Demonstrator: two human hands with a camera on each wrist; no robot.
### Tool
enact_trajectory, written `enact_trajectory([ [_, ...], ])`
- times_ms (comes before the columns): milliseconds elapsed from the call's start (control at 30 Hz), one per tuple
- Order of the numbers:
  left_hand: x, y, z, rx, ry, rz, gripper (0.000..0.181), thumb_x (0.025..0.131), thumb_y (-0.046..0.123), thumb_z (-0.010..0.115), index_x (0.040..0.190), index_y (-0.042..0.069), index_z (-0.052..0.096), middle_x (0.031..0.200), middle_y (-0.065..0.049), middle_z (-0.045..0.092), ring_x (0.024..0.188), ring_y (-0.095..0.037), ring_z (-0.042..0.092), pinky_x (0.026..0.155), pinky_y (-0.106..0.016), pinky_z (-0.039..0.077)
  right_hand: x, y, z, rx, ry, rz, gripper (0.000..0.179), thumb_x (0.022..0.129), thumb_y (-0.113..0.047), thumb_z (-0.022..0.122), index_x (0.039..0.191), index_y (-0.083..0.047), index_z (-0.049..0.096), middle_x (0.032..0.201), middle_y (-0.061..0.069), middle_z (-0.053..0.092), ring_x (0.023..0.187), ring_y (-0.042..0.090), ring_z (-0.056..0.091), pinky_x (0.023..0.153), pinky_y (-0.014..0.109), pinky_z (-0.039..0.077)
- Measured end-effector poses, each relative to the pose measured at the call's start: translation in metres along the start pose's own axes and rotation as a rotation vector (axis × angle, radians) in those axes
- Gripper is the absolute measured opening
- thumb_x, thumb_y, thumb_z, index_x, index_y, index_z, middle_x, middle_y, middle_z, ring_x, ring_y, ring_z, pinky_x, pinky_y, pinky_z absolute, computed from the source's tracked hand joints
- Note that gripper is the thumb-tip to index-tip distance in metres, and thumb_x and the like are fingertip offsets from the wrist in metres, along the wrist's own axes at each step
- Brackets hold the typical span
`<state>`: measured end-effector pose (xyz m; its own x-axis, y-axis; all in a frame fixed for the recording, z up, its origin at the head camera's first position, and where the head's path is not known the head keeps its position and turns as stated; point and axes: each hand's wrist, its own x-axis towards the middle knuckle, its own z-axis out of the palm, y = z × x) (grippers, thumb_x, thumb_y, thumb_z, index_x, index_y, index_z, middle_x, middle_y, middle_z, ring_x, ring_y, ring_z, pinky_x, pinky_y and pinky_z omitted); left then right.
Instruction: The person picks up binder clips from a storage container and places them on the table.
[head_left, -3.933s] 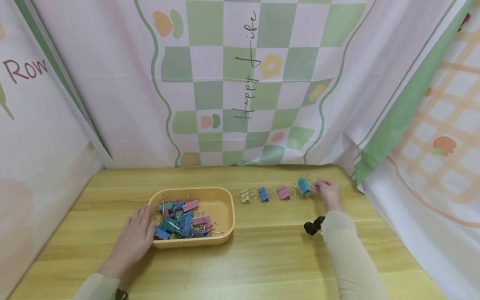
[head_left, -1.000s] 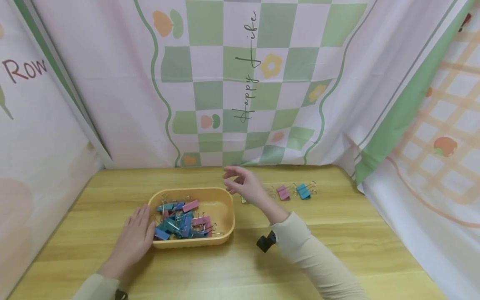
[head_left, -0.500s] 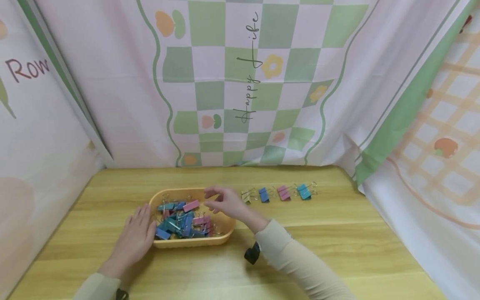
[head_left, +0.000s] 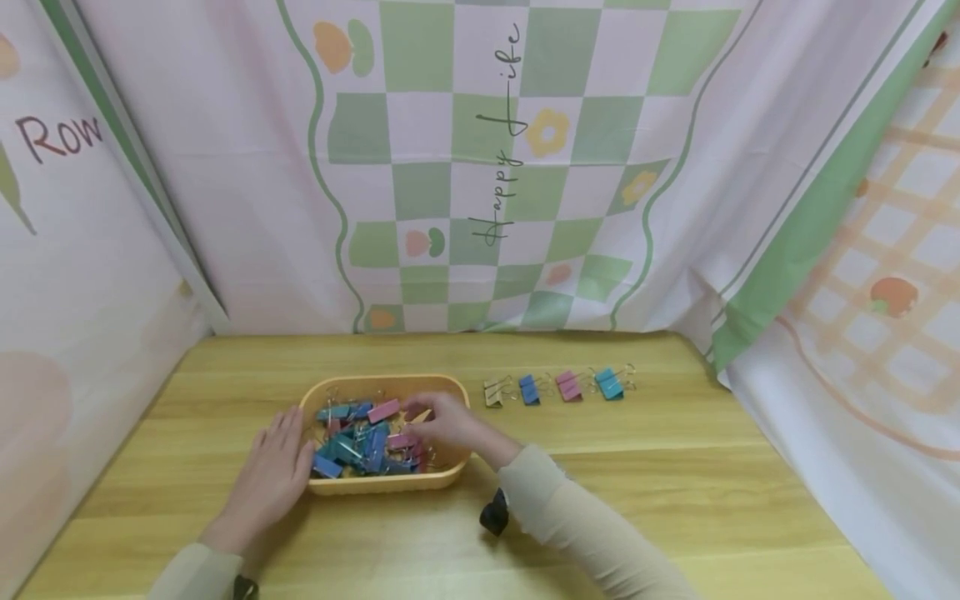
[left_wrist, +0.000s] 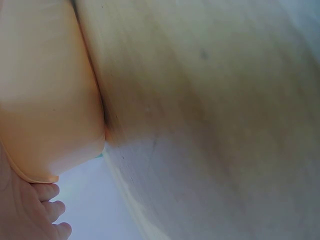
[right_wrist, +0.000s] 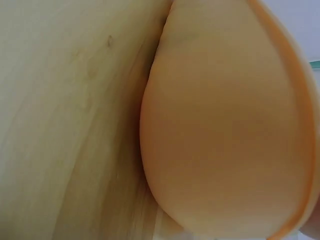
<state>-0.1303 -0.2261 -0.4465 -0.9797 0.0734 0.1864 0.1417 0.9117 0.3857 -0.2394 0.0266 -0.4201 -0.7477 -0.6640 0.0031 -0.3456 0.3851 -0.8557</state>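
Observation:
In the head view, a yellow plastic basket [head_left: 378, 483] holds a jumble of binder clips [head_left: 375, 450] in blue, teal and pink. My left hand [head_left: 270, 462] rests with straight fingers against the basket's left side; the left wrist view shows its fingertips at the basket wall [left_wrist: 50, 90]. My right hand [head_left: 442, 421] reaches over the right rim into the basket, thumb and fingers spread apart. Its fingertips are close by a pink binder clip [head_left: 401, 441] and hold nothing visible. In the right wrist view the basket wall [right_wrist: 225, 120] hides most of that hand.
Right of the basket, a row on the wooden table [head_left: 570, 517] has a gold clip [head_left: 492, 394], a blue clip [head_left: 530, 391], a pink clip [head_left: 569, 387] and a light blue clip [head_left: 610, 384]. A patterned curtain [head_left: 420, 125] hangs behind.
My right hand has let go of the light blue clip at the row's right end. It has moved left and down into the basket. The left hand stays in place.

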Motion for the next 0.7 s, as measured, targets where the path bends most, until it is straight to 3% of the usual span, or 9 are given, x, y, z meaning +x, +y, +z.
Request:
enact_trajectory([
  [267,0.0,0.0,0.001,0.002,-0.011,-0.013,0.059,0.1,0.029,0.029,0.141,-0.012,0.016,0.146,-0.029,0.016,0.133,-0.045,0.012,0.106,-0.057,0.009,0.005,0.001,0.006,-0.039,0.029,0.041,0.019,0.081,0.001,0.065,0.1,0.002,0.062,0.09,0.006,0.062,0.076,0.016,0.06,0.066,0.023,0.05],
  [500,0.0,0.001,0.0,0.0,-0.019,-0.018,0.059,0.1,0.03,0.028,0.141,-0.011,0.016,0.146,-0.028,0.015,0.133,-0.044,0.012,0.106,-0.056,0.009,0.006,0.001,0.01,0.059,0.055,0.12,0.009,0.08,0.006,0.063,0.082,-0.001,0.057,0.074,0.004,0.058,0.054,0.017,0.059,0.046,0.026,0.05],
  [700,0.0,0.001,-0.001,-0.004,-0.02,-0.022,0.059,0.1,0.03,0.028,0.142,-0.01,0.015,0.147,-0.028,0.014,0.133,-0.044,0.011,0.106,-0.056,0.008,0.006,0.002,0.011,0.082,0.082,0.132,0.011,0.078,0.006,0.062,0.076,-0.003,0.057,0.067,0.005,0.059,0.052,0.015,0.057,0.044,0.026,0.049],
])
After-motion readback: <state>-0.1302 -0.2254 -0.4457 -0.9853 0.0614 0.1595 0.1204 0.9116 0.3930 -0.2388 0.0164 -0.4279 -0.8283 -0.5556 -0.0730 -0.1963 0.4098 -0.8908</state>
